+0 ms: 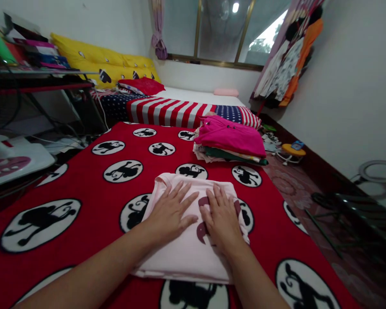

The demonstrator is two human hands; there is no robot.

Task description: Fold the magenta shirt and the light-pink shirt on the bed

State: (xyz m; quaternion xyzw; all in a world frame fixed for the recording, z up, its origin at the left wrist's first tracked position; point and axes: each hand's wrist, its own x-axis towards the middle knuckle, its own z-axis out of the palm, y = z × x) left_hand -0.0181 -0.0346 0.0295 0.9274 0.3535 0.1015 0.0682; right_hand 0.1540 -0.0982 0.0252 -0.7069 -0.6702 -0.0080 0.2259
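Note:
A pale pink shirt [183, 262] with a dark maroon print lies folded into a rough rectangle in front of me. My left hand [170, 212] rests flat on its left half, fingers spread. On the right half, over part of the print, lies my right hand [221, 216], also flat with its fingers stretched out. Beyond the shirt, a little to the right, stands a stack of folded clothes [233, 137] with a bright magenta garment on top. Both the shirt and the stack sit on a red blanket [93, 227] patterned with black monkeys in white ovals.
A bed with a striped cover [170, 111] and a yellow cushion [109, 64] is at the back. A cluttered desk [41, 81] stands left, above a white appliance [22, 159]. Right are a small stool [293, 150], a dark folding chair [366, 214] and hanging clothes [284, 64].

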